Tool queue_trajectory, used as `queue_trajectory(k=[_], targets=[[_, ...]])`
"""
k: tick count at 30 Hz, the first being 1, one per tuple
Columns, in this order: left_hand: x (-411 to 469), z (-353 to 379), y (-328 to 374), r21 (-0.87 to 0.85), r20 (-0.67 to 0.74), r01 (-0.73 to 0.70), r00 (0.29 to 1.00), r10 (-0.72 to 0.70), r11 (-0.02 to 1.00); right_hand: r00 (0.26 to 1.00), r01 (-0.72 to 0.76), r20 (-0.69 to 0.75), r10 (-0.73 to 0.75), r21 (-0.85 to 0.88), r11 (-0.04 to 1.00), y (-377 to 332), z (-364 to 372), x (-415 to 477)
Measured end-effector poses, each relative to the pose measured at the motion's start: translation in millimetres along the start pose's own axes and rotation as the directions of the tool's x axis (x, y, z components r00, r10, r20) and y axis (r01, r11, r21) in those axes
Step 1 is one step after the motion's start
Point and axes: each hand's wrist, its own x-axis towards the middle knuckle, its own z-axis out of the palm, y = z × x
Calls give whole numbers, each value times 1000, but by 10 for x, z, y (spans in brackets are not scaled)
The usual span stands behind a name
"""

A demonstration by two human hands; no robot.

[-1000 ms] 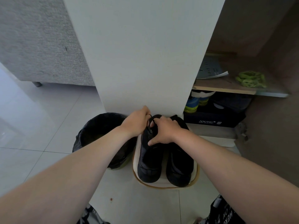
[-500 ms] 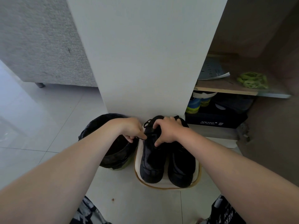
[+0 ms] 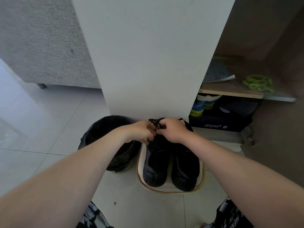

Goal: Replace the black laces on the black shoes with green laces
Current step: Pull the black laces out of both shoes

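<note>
- Left of the tall white cabinet panel [image 3: 148, 55], at its foot: round black waste bin [image 3: 107, 145].
- Before the panel's foot: left hand [image 3: 139, 131], fingers curled, pinching the black lace [image 3: 154, 122] of the nearer shoe.
- Just beside it: right hand [image 3: 172, 130], fingers curled on the same lace.
- Against the panel's foot: pair of black fabric shoes [image 3: 155, 168] on a white tray [image 3: 140, 160].
- Right of the panel: bundle of green laces [image 3: 257, 83] on a wooden shelf [image 3: 230, 93].

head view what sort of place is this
Probably a home entryway, beside an open shoe cupboard: a wooden shelf with sports shoes and a shoe box beneath it, a tiled floor, and a grey sofa behind.
</note>
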Motion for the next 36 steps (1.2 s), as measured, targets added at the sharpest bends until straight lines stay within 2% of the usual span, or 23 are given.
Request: queue_trajectory(k=[3,5,7,9,12,15,17,19,21,22,24,25,28,30,32,36], targets=[[14,66,-57,90,-74,-54,995,61,994,996,-31,-75,46,192,981,-28,-2,61],[5,122,-43,103,-115,-82,989,94,991,989,1,-130,62,439,898,-48,-33,98],[51,145,-44,111,-193,-59,978,80,992,983,43,-173,67,566,823,-77,-73,106],[101,146,-43,150,-259,-18,964,57,988,990,40,-137,40,536,843,-78,-61,113],[107,107,-1,210,-298,10,953,54,978,997,-70,40,59,424,903,-40,11,80],[109,36,46,57,-303,0,953,17,998,984,-99,161,72,169,981,19,14,13],[72,5,98,23,-287,8,958,-1,1000,980,-97,183,73,123,988,40,-9,-20],[41,-35,144,207,-318,-23,944,90,978,976,-99,199,83,70,993,43,-14,-27],[6,-81,199,352,-438,-61,871,222,934,973,-95,212,95,-6,995,11,-19,-33],[4,-108,215,348,-500,-79,827,256,934,972,-95,214,99,-28,995,1,-20,-27],[2,-133,227,229,-589,-122,773,237,966,973,-90,207,99,-52,995,-16,-10,-10],[-5,-119,237,146,-600,-137,775,198,980,975,-84,202,95,-65,994,-29,-6,-11],[-14,-22,264,-53,-515,-171,849,120,984,993,-19,115,32,-111,994,-54,-4,-35],[-15,22,301,-117,-465,-198,877,123,973,999,40,9,-39,-93,995,-62,-12,-54],[-3,28,337,-167,-465,-233,876,131,958,995,86,-48,-89,-54,995,-53,-6,-48],[9,3,344,-175,-445,-241,884,141,955,996,86,-6,-87,-36,996,-51,61,-38]])
